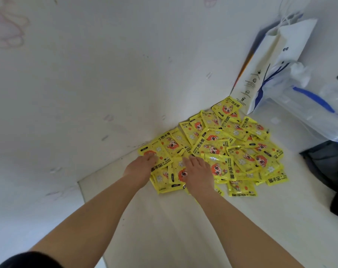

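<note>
Both arms out in front, bare to the elbow, a dark sleeve [28, 260] at the lower left edge. Pile of yellow packets [222, 147] lies on the white floor [174, 229], pushed up into the corner where the floor meets the wall [106, 74]. The packets overlap every which way, some face up with an orange-haired cartoon figure and the words "hand warmer", others turned or partly buried. My left hand [140, 168] sits at the pile's left edge, palm down, released, fingers reaching forward with the tips resting on the outermost packet; thumb hidden under the hand, so I cannot tell whether it catches anything. My right hand [199, 174] is just beside it, also released, lying flat on the near part of the pile with fingers spread and pointing toward the wall, pressing on the packets and gripping none. The two hands are near each other but apart, one packet showing between them. At the far end of the pile a white paper bag [270, 70] leans on the wall, its foot touching the last packets. A clear plastic bag [309, 105] with blue straps is next to it on the right, and a dark bag [325, 165] lies nearer me along the right edge.
</note>
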